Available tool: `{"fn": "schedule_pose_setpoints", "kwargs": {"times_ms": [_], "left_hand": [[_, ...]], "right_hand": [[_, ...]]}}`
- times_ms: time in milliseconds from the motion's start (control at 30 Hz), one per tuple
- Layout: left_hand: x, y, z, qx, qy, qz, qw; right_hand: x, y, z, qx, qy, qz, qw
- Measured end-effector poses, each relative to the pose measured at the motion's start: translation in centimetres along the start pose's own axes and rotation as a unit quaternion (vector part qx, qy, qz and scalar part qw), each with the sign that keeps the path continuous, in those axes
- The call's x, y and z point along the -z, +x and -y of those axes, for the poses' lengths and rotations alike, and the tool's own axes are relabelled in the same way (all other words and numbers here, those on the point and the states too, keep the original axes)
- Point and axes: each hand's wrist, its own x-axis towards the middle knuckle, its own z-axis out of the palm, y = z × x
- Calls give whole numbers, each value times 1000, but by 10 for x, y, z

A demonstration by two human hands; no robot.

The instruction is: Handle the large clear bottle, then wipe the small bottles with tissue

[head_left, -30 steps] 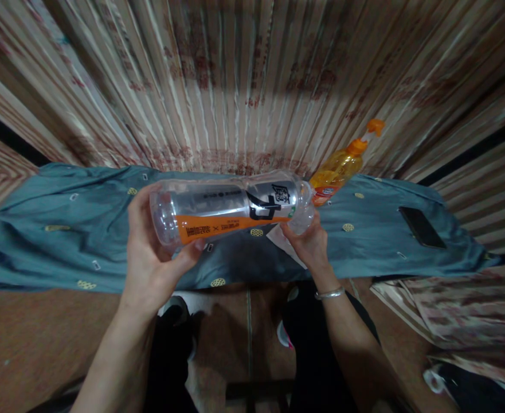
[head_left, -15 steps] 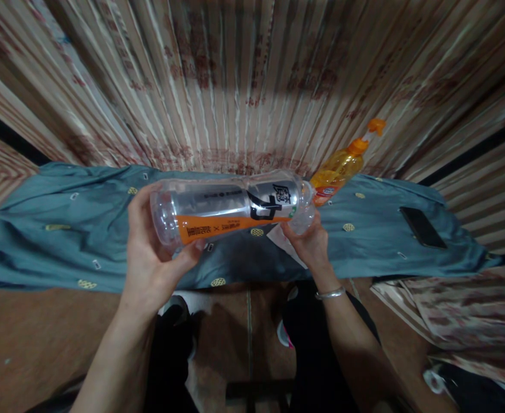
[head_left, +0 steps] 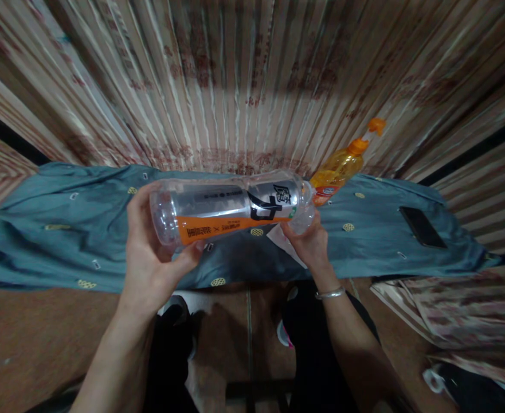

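Clear bottle (head_left: 226,209) — left hand (head_left: 151,264), right hand (head_left: 312,244), fingers (head_left: 190,256) gripping its ends, teal cloth (head_left: 376,235) below, curtain (head_left: 235,86) behind

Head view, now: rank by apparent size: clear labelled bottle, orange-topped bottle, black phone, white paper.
1. Clear labelled bottle; held up, so nearness adds size
2. Orange-topped bottle
Unranked: black phone, white paper; similar visible areas, paper partly hidden

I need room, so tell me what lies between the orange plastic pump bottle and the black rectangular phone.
The head view shows only bare teal patterned cloth between the pump bottle and the phone.
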Motion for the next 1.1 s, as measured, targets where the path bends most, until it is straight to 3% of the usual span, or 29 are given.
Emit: {"fn": "schedule_pose_setpoints", "kwargs": {"times_ms": [1100], "left_hand": [[0,0,-1,-15,24,-5,1000]], "right_hand": [[-4,0,-6,27,-5,-23,999]]}}
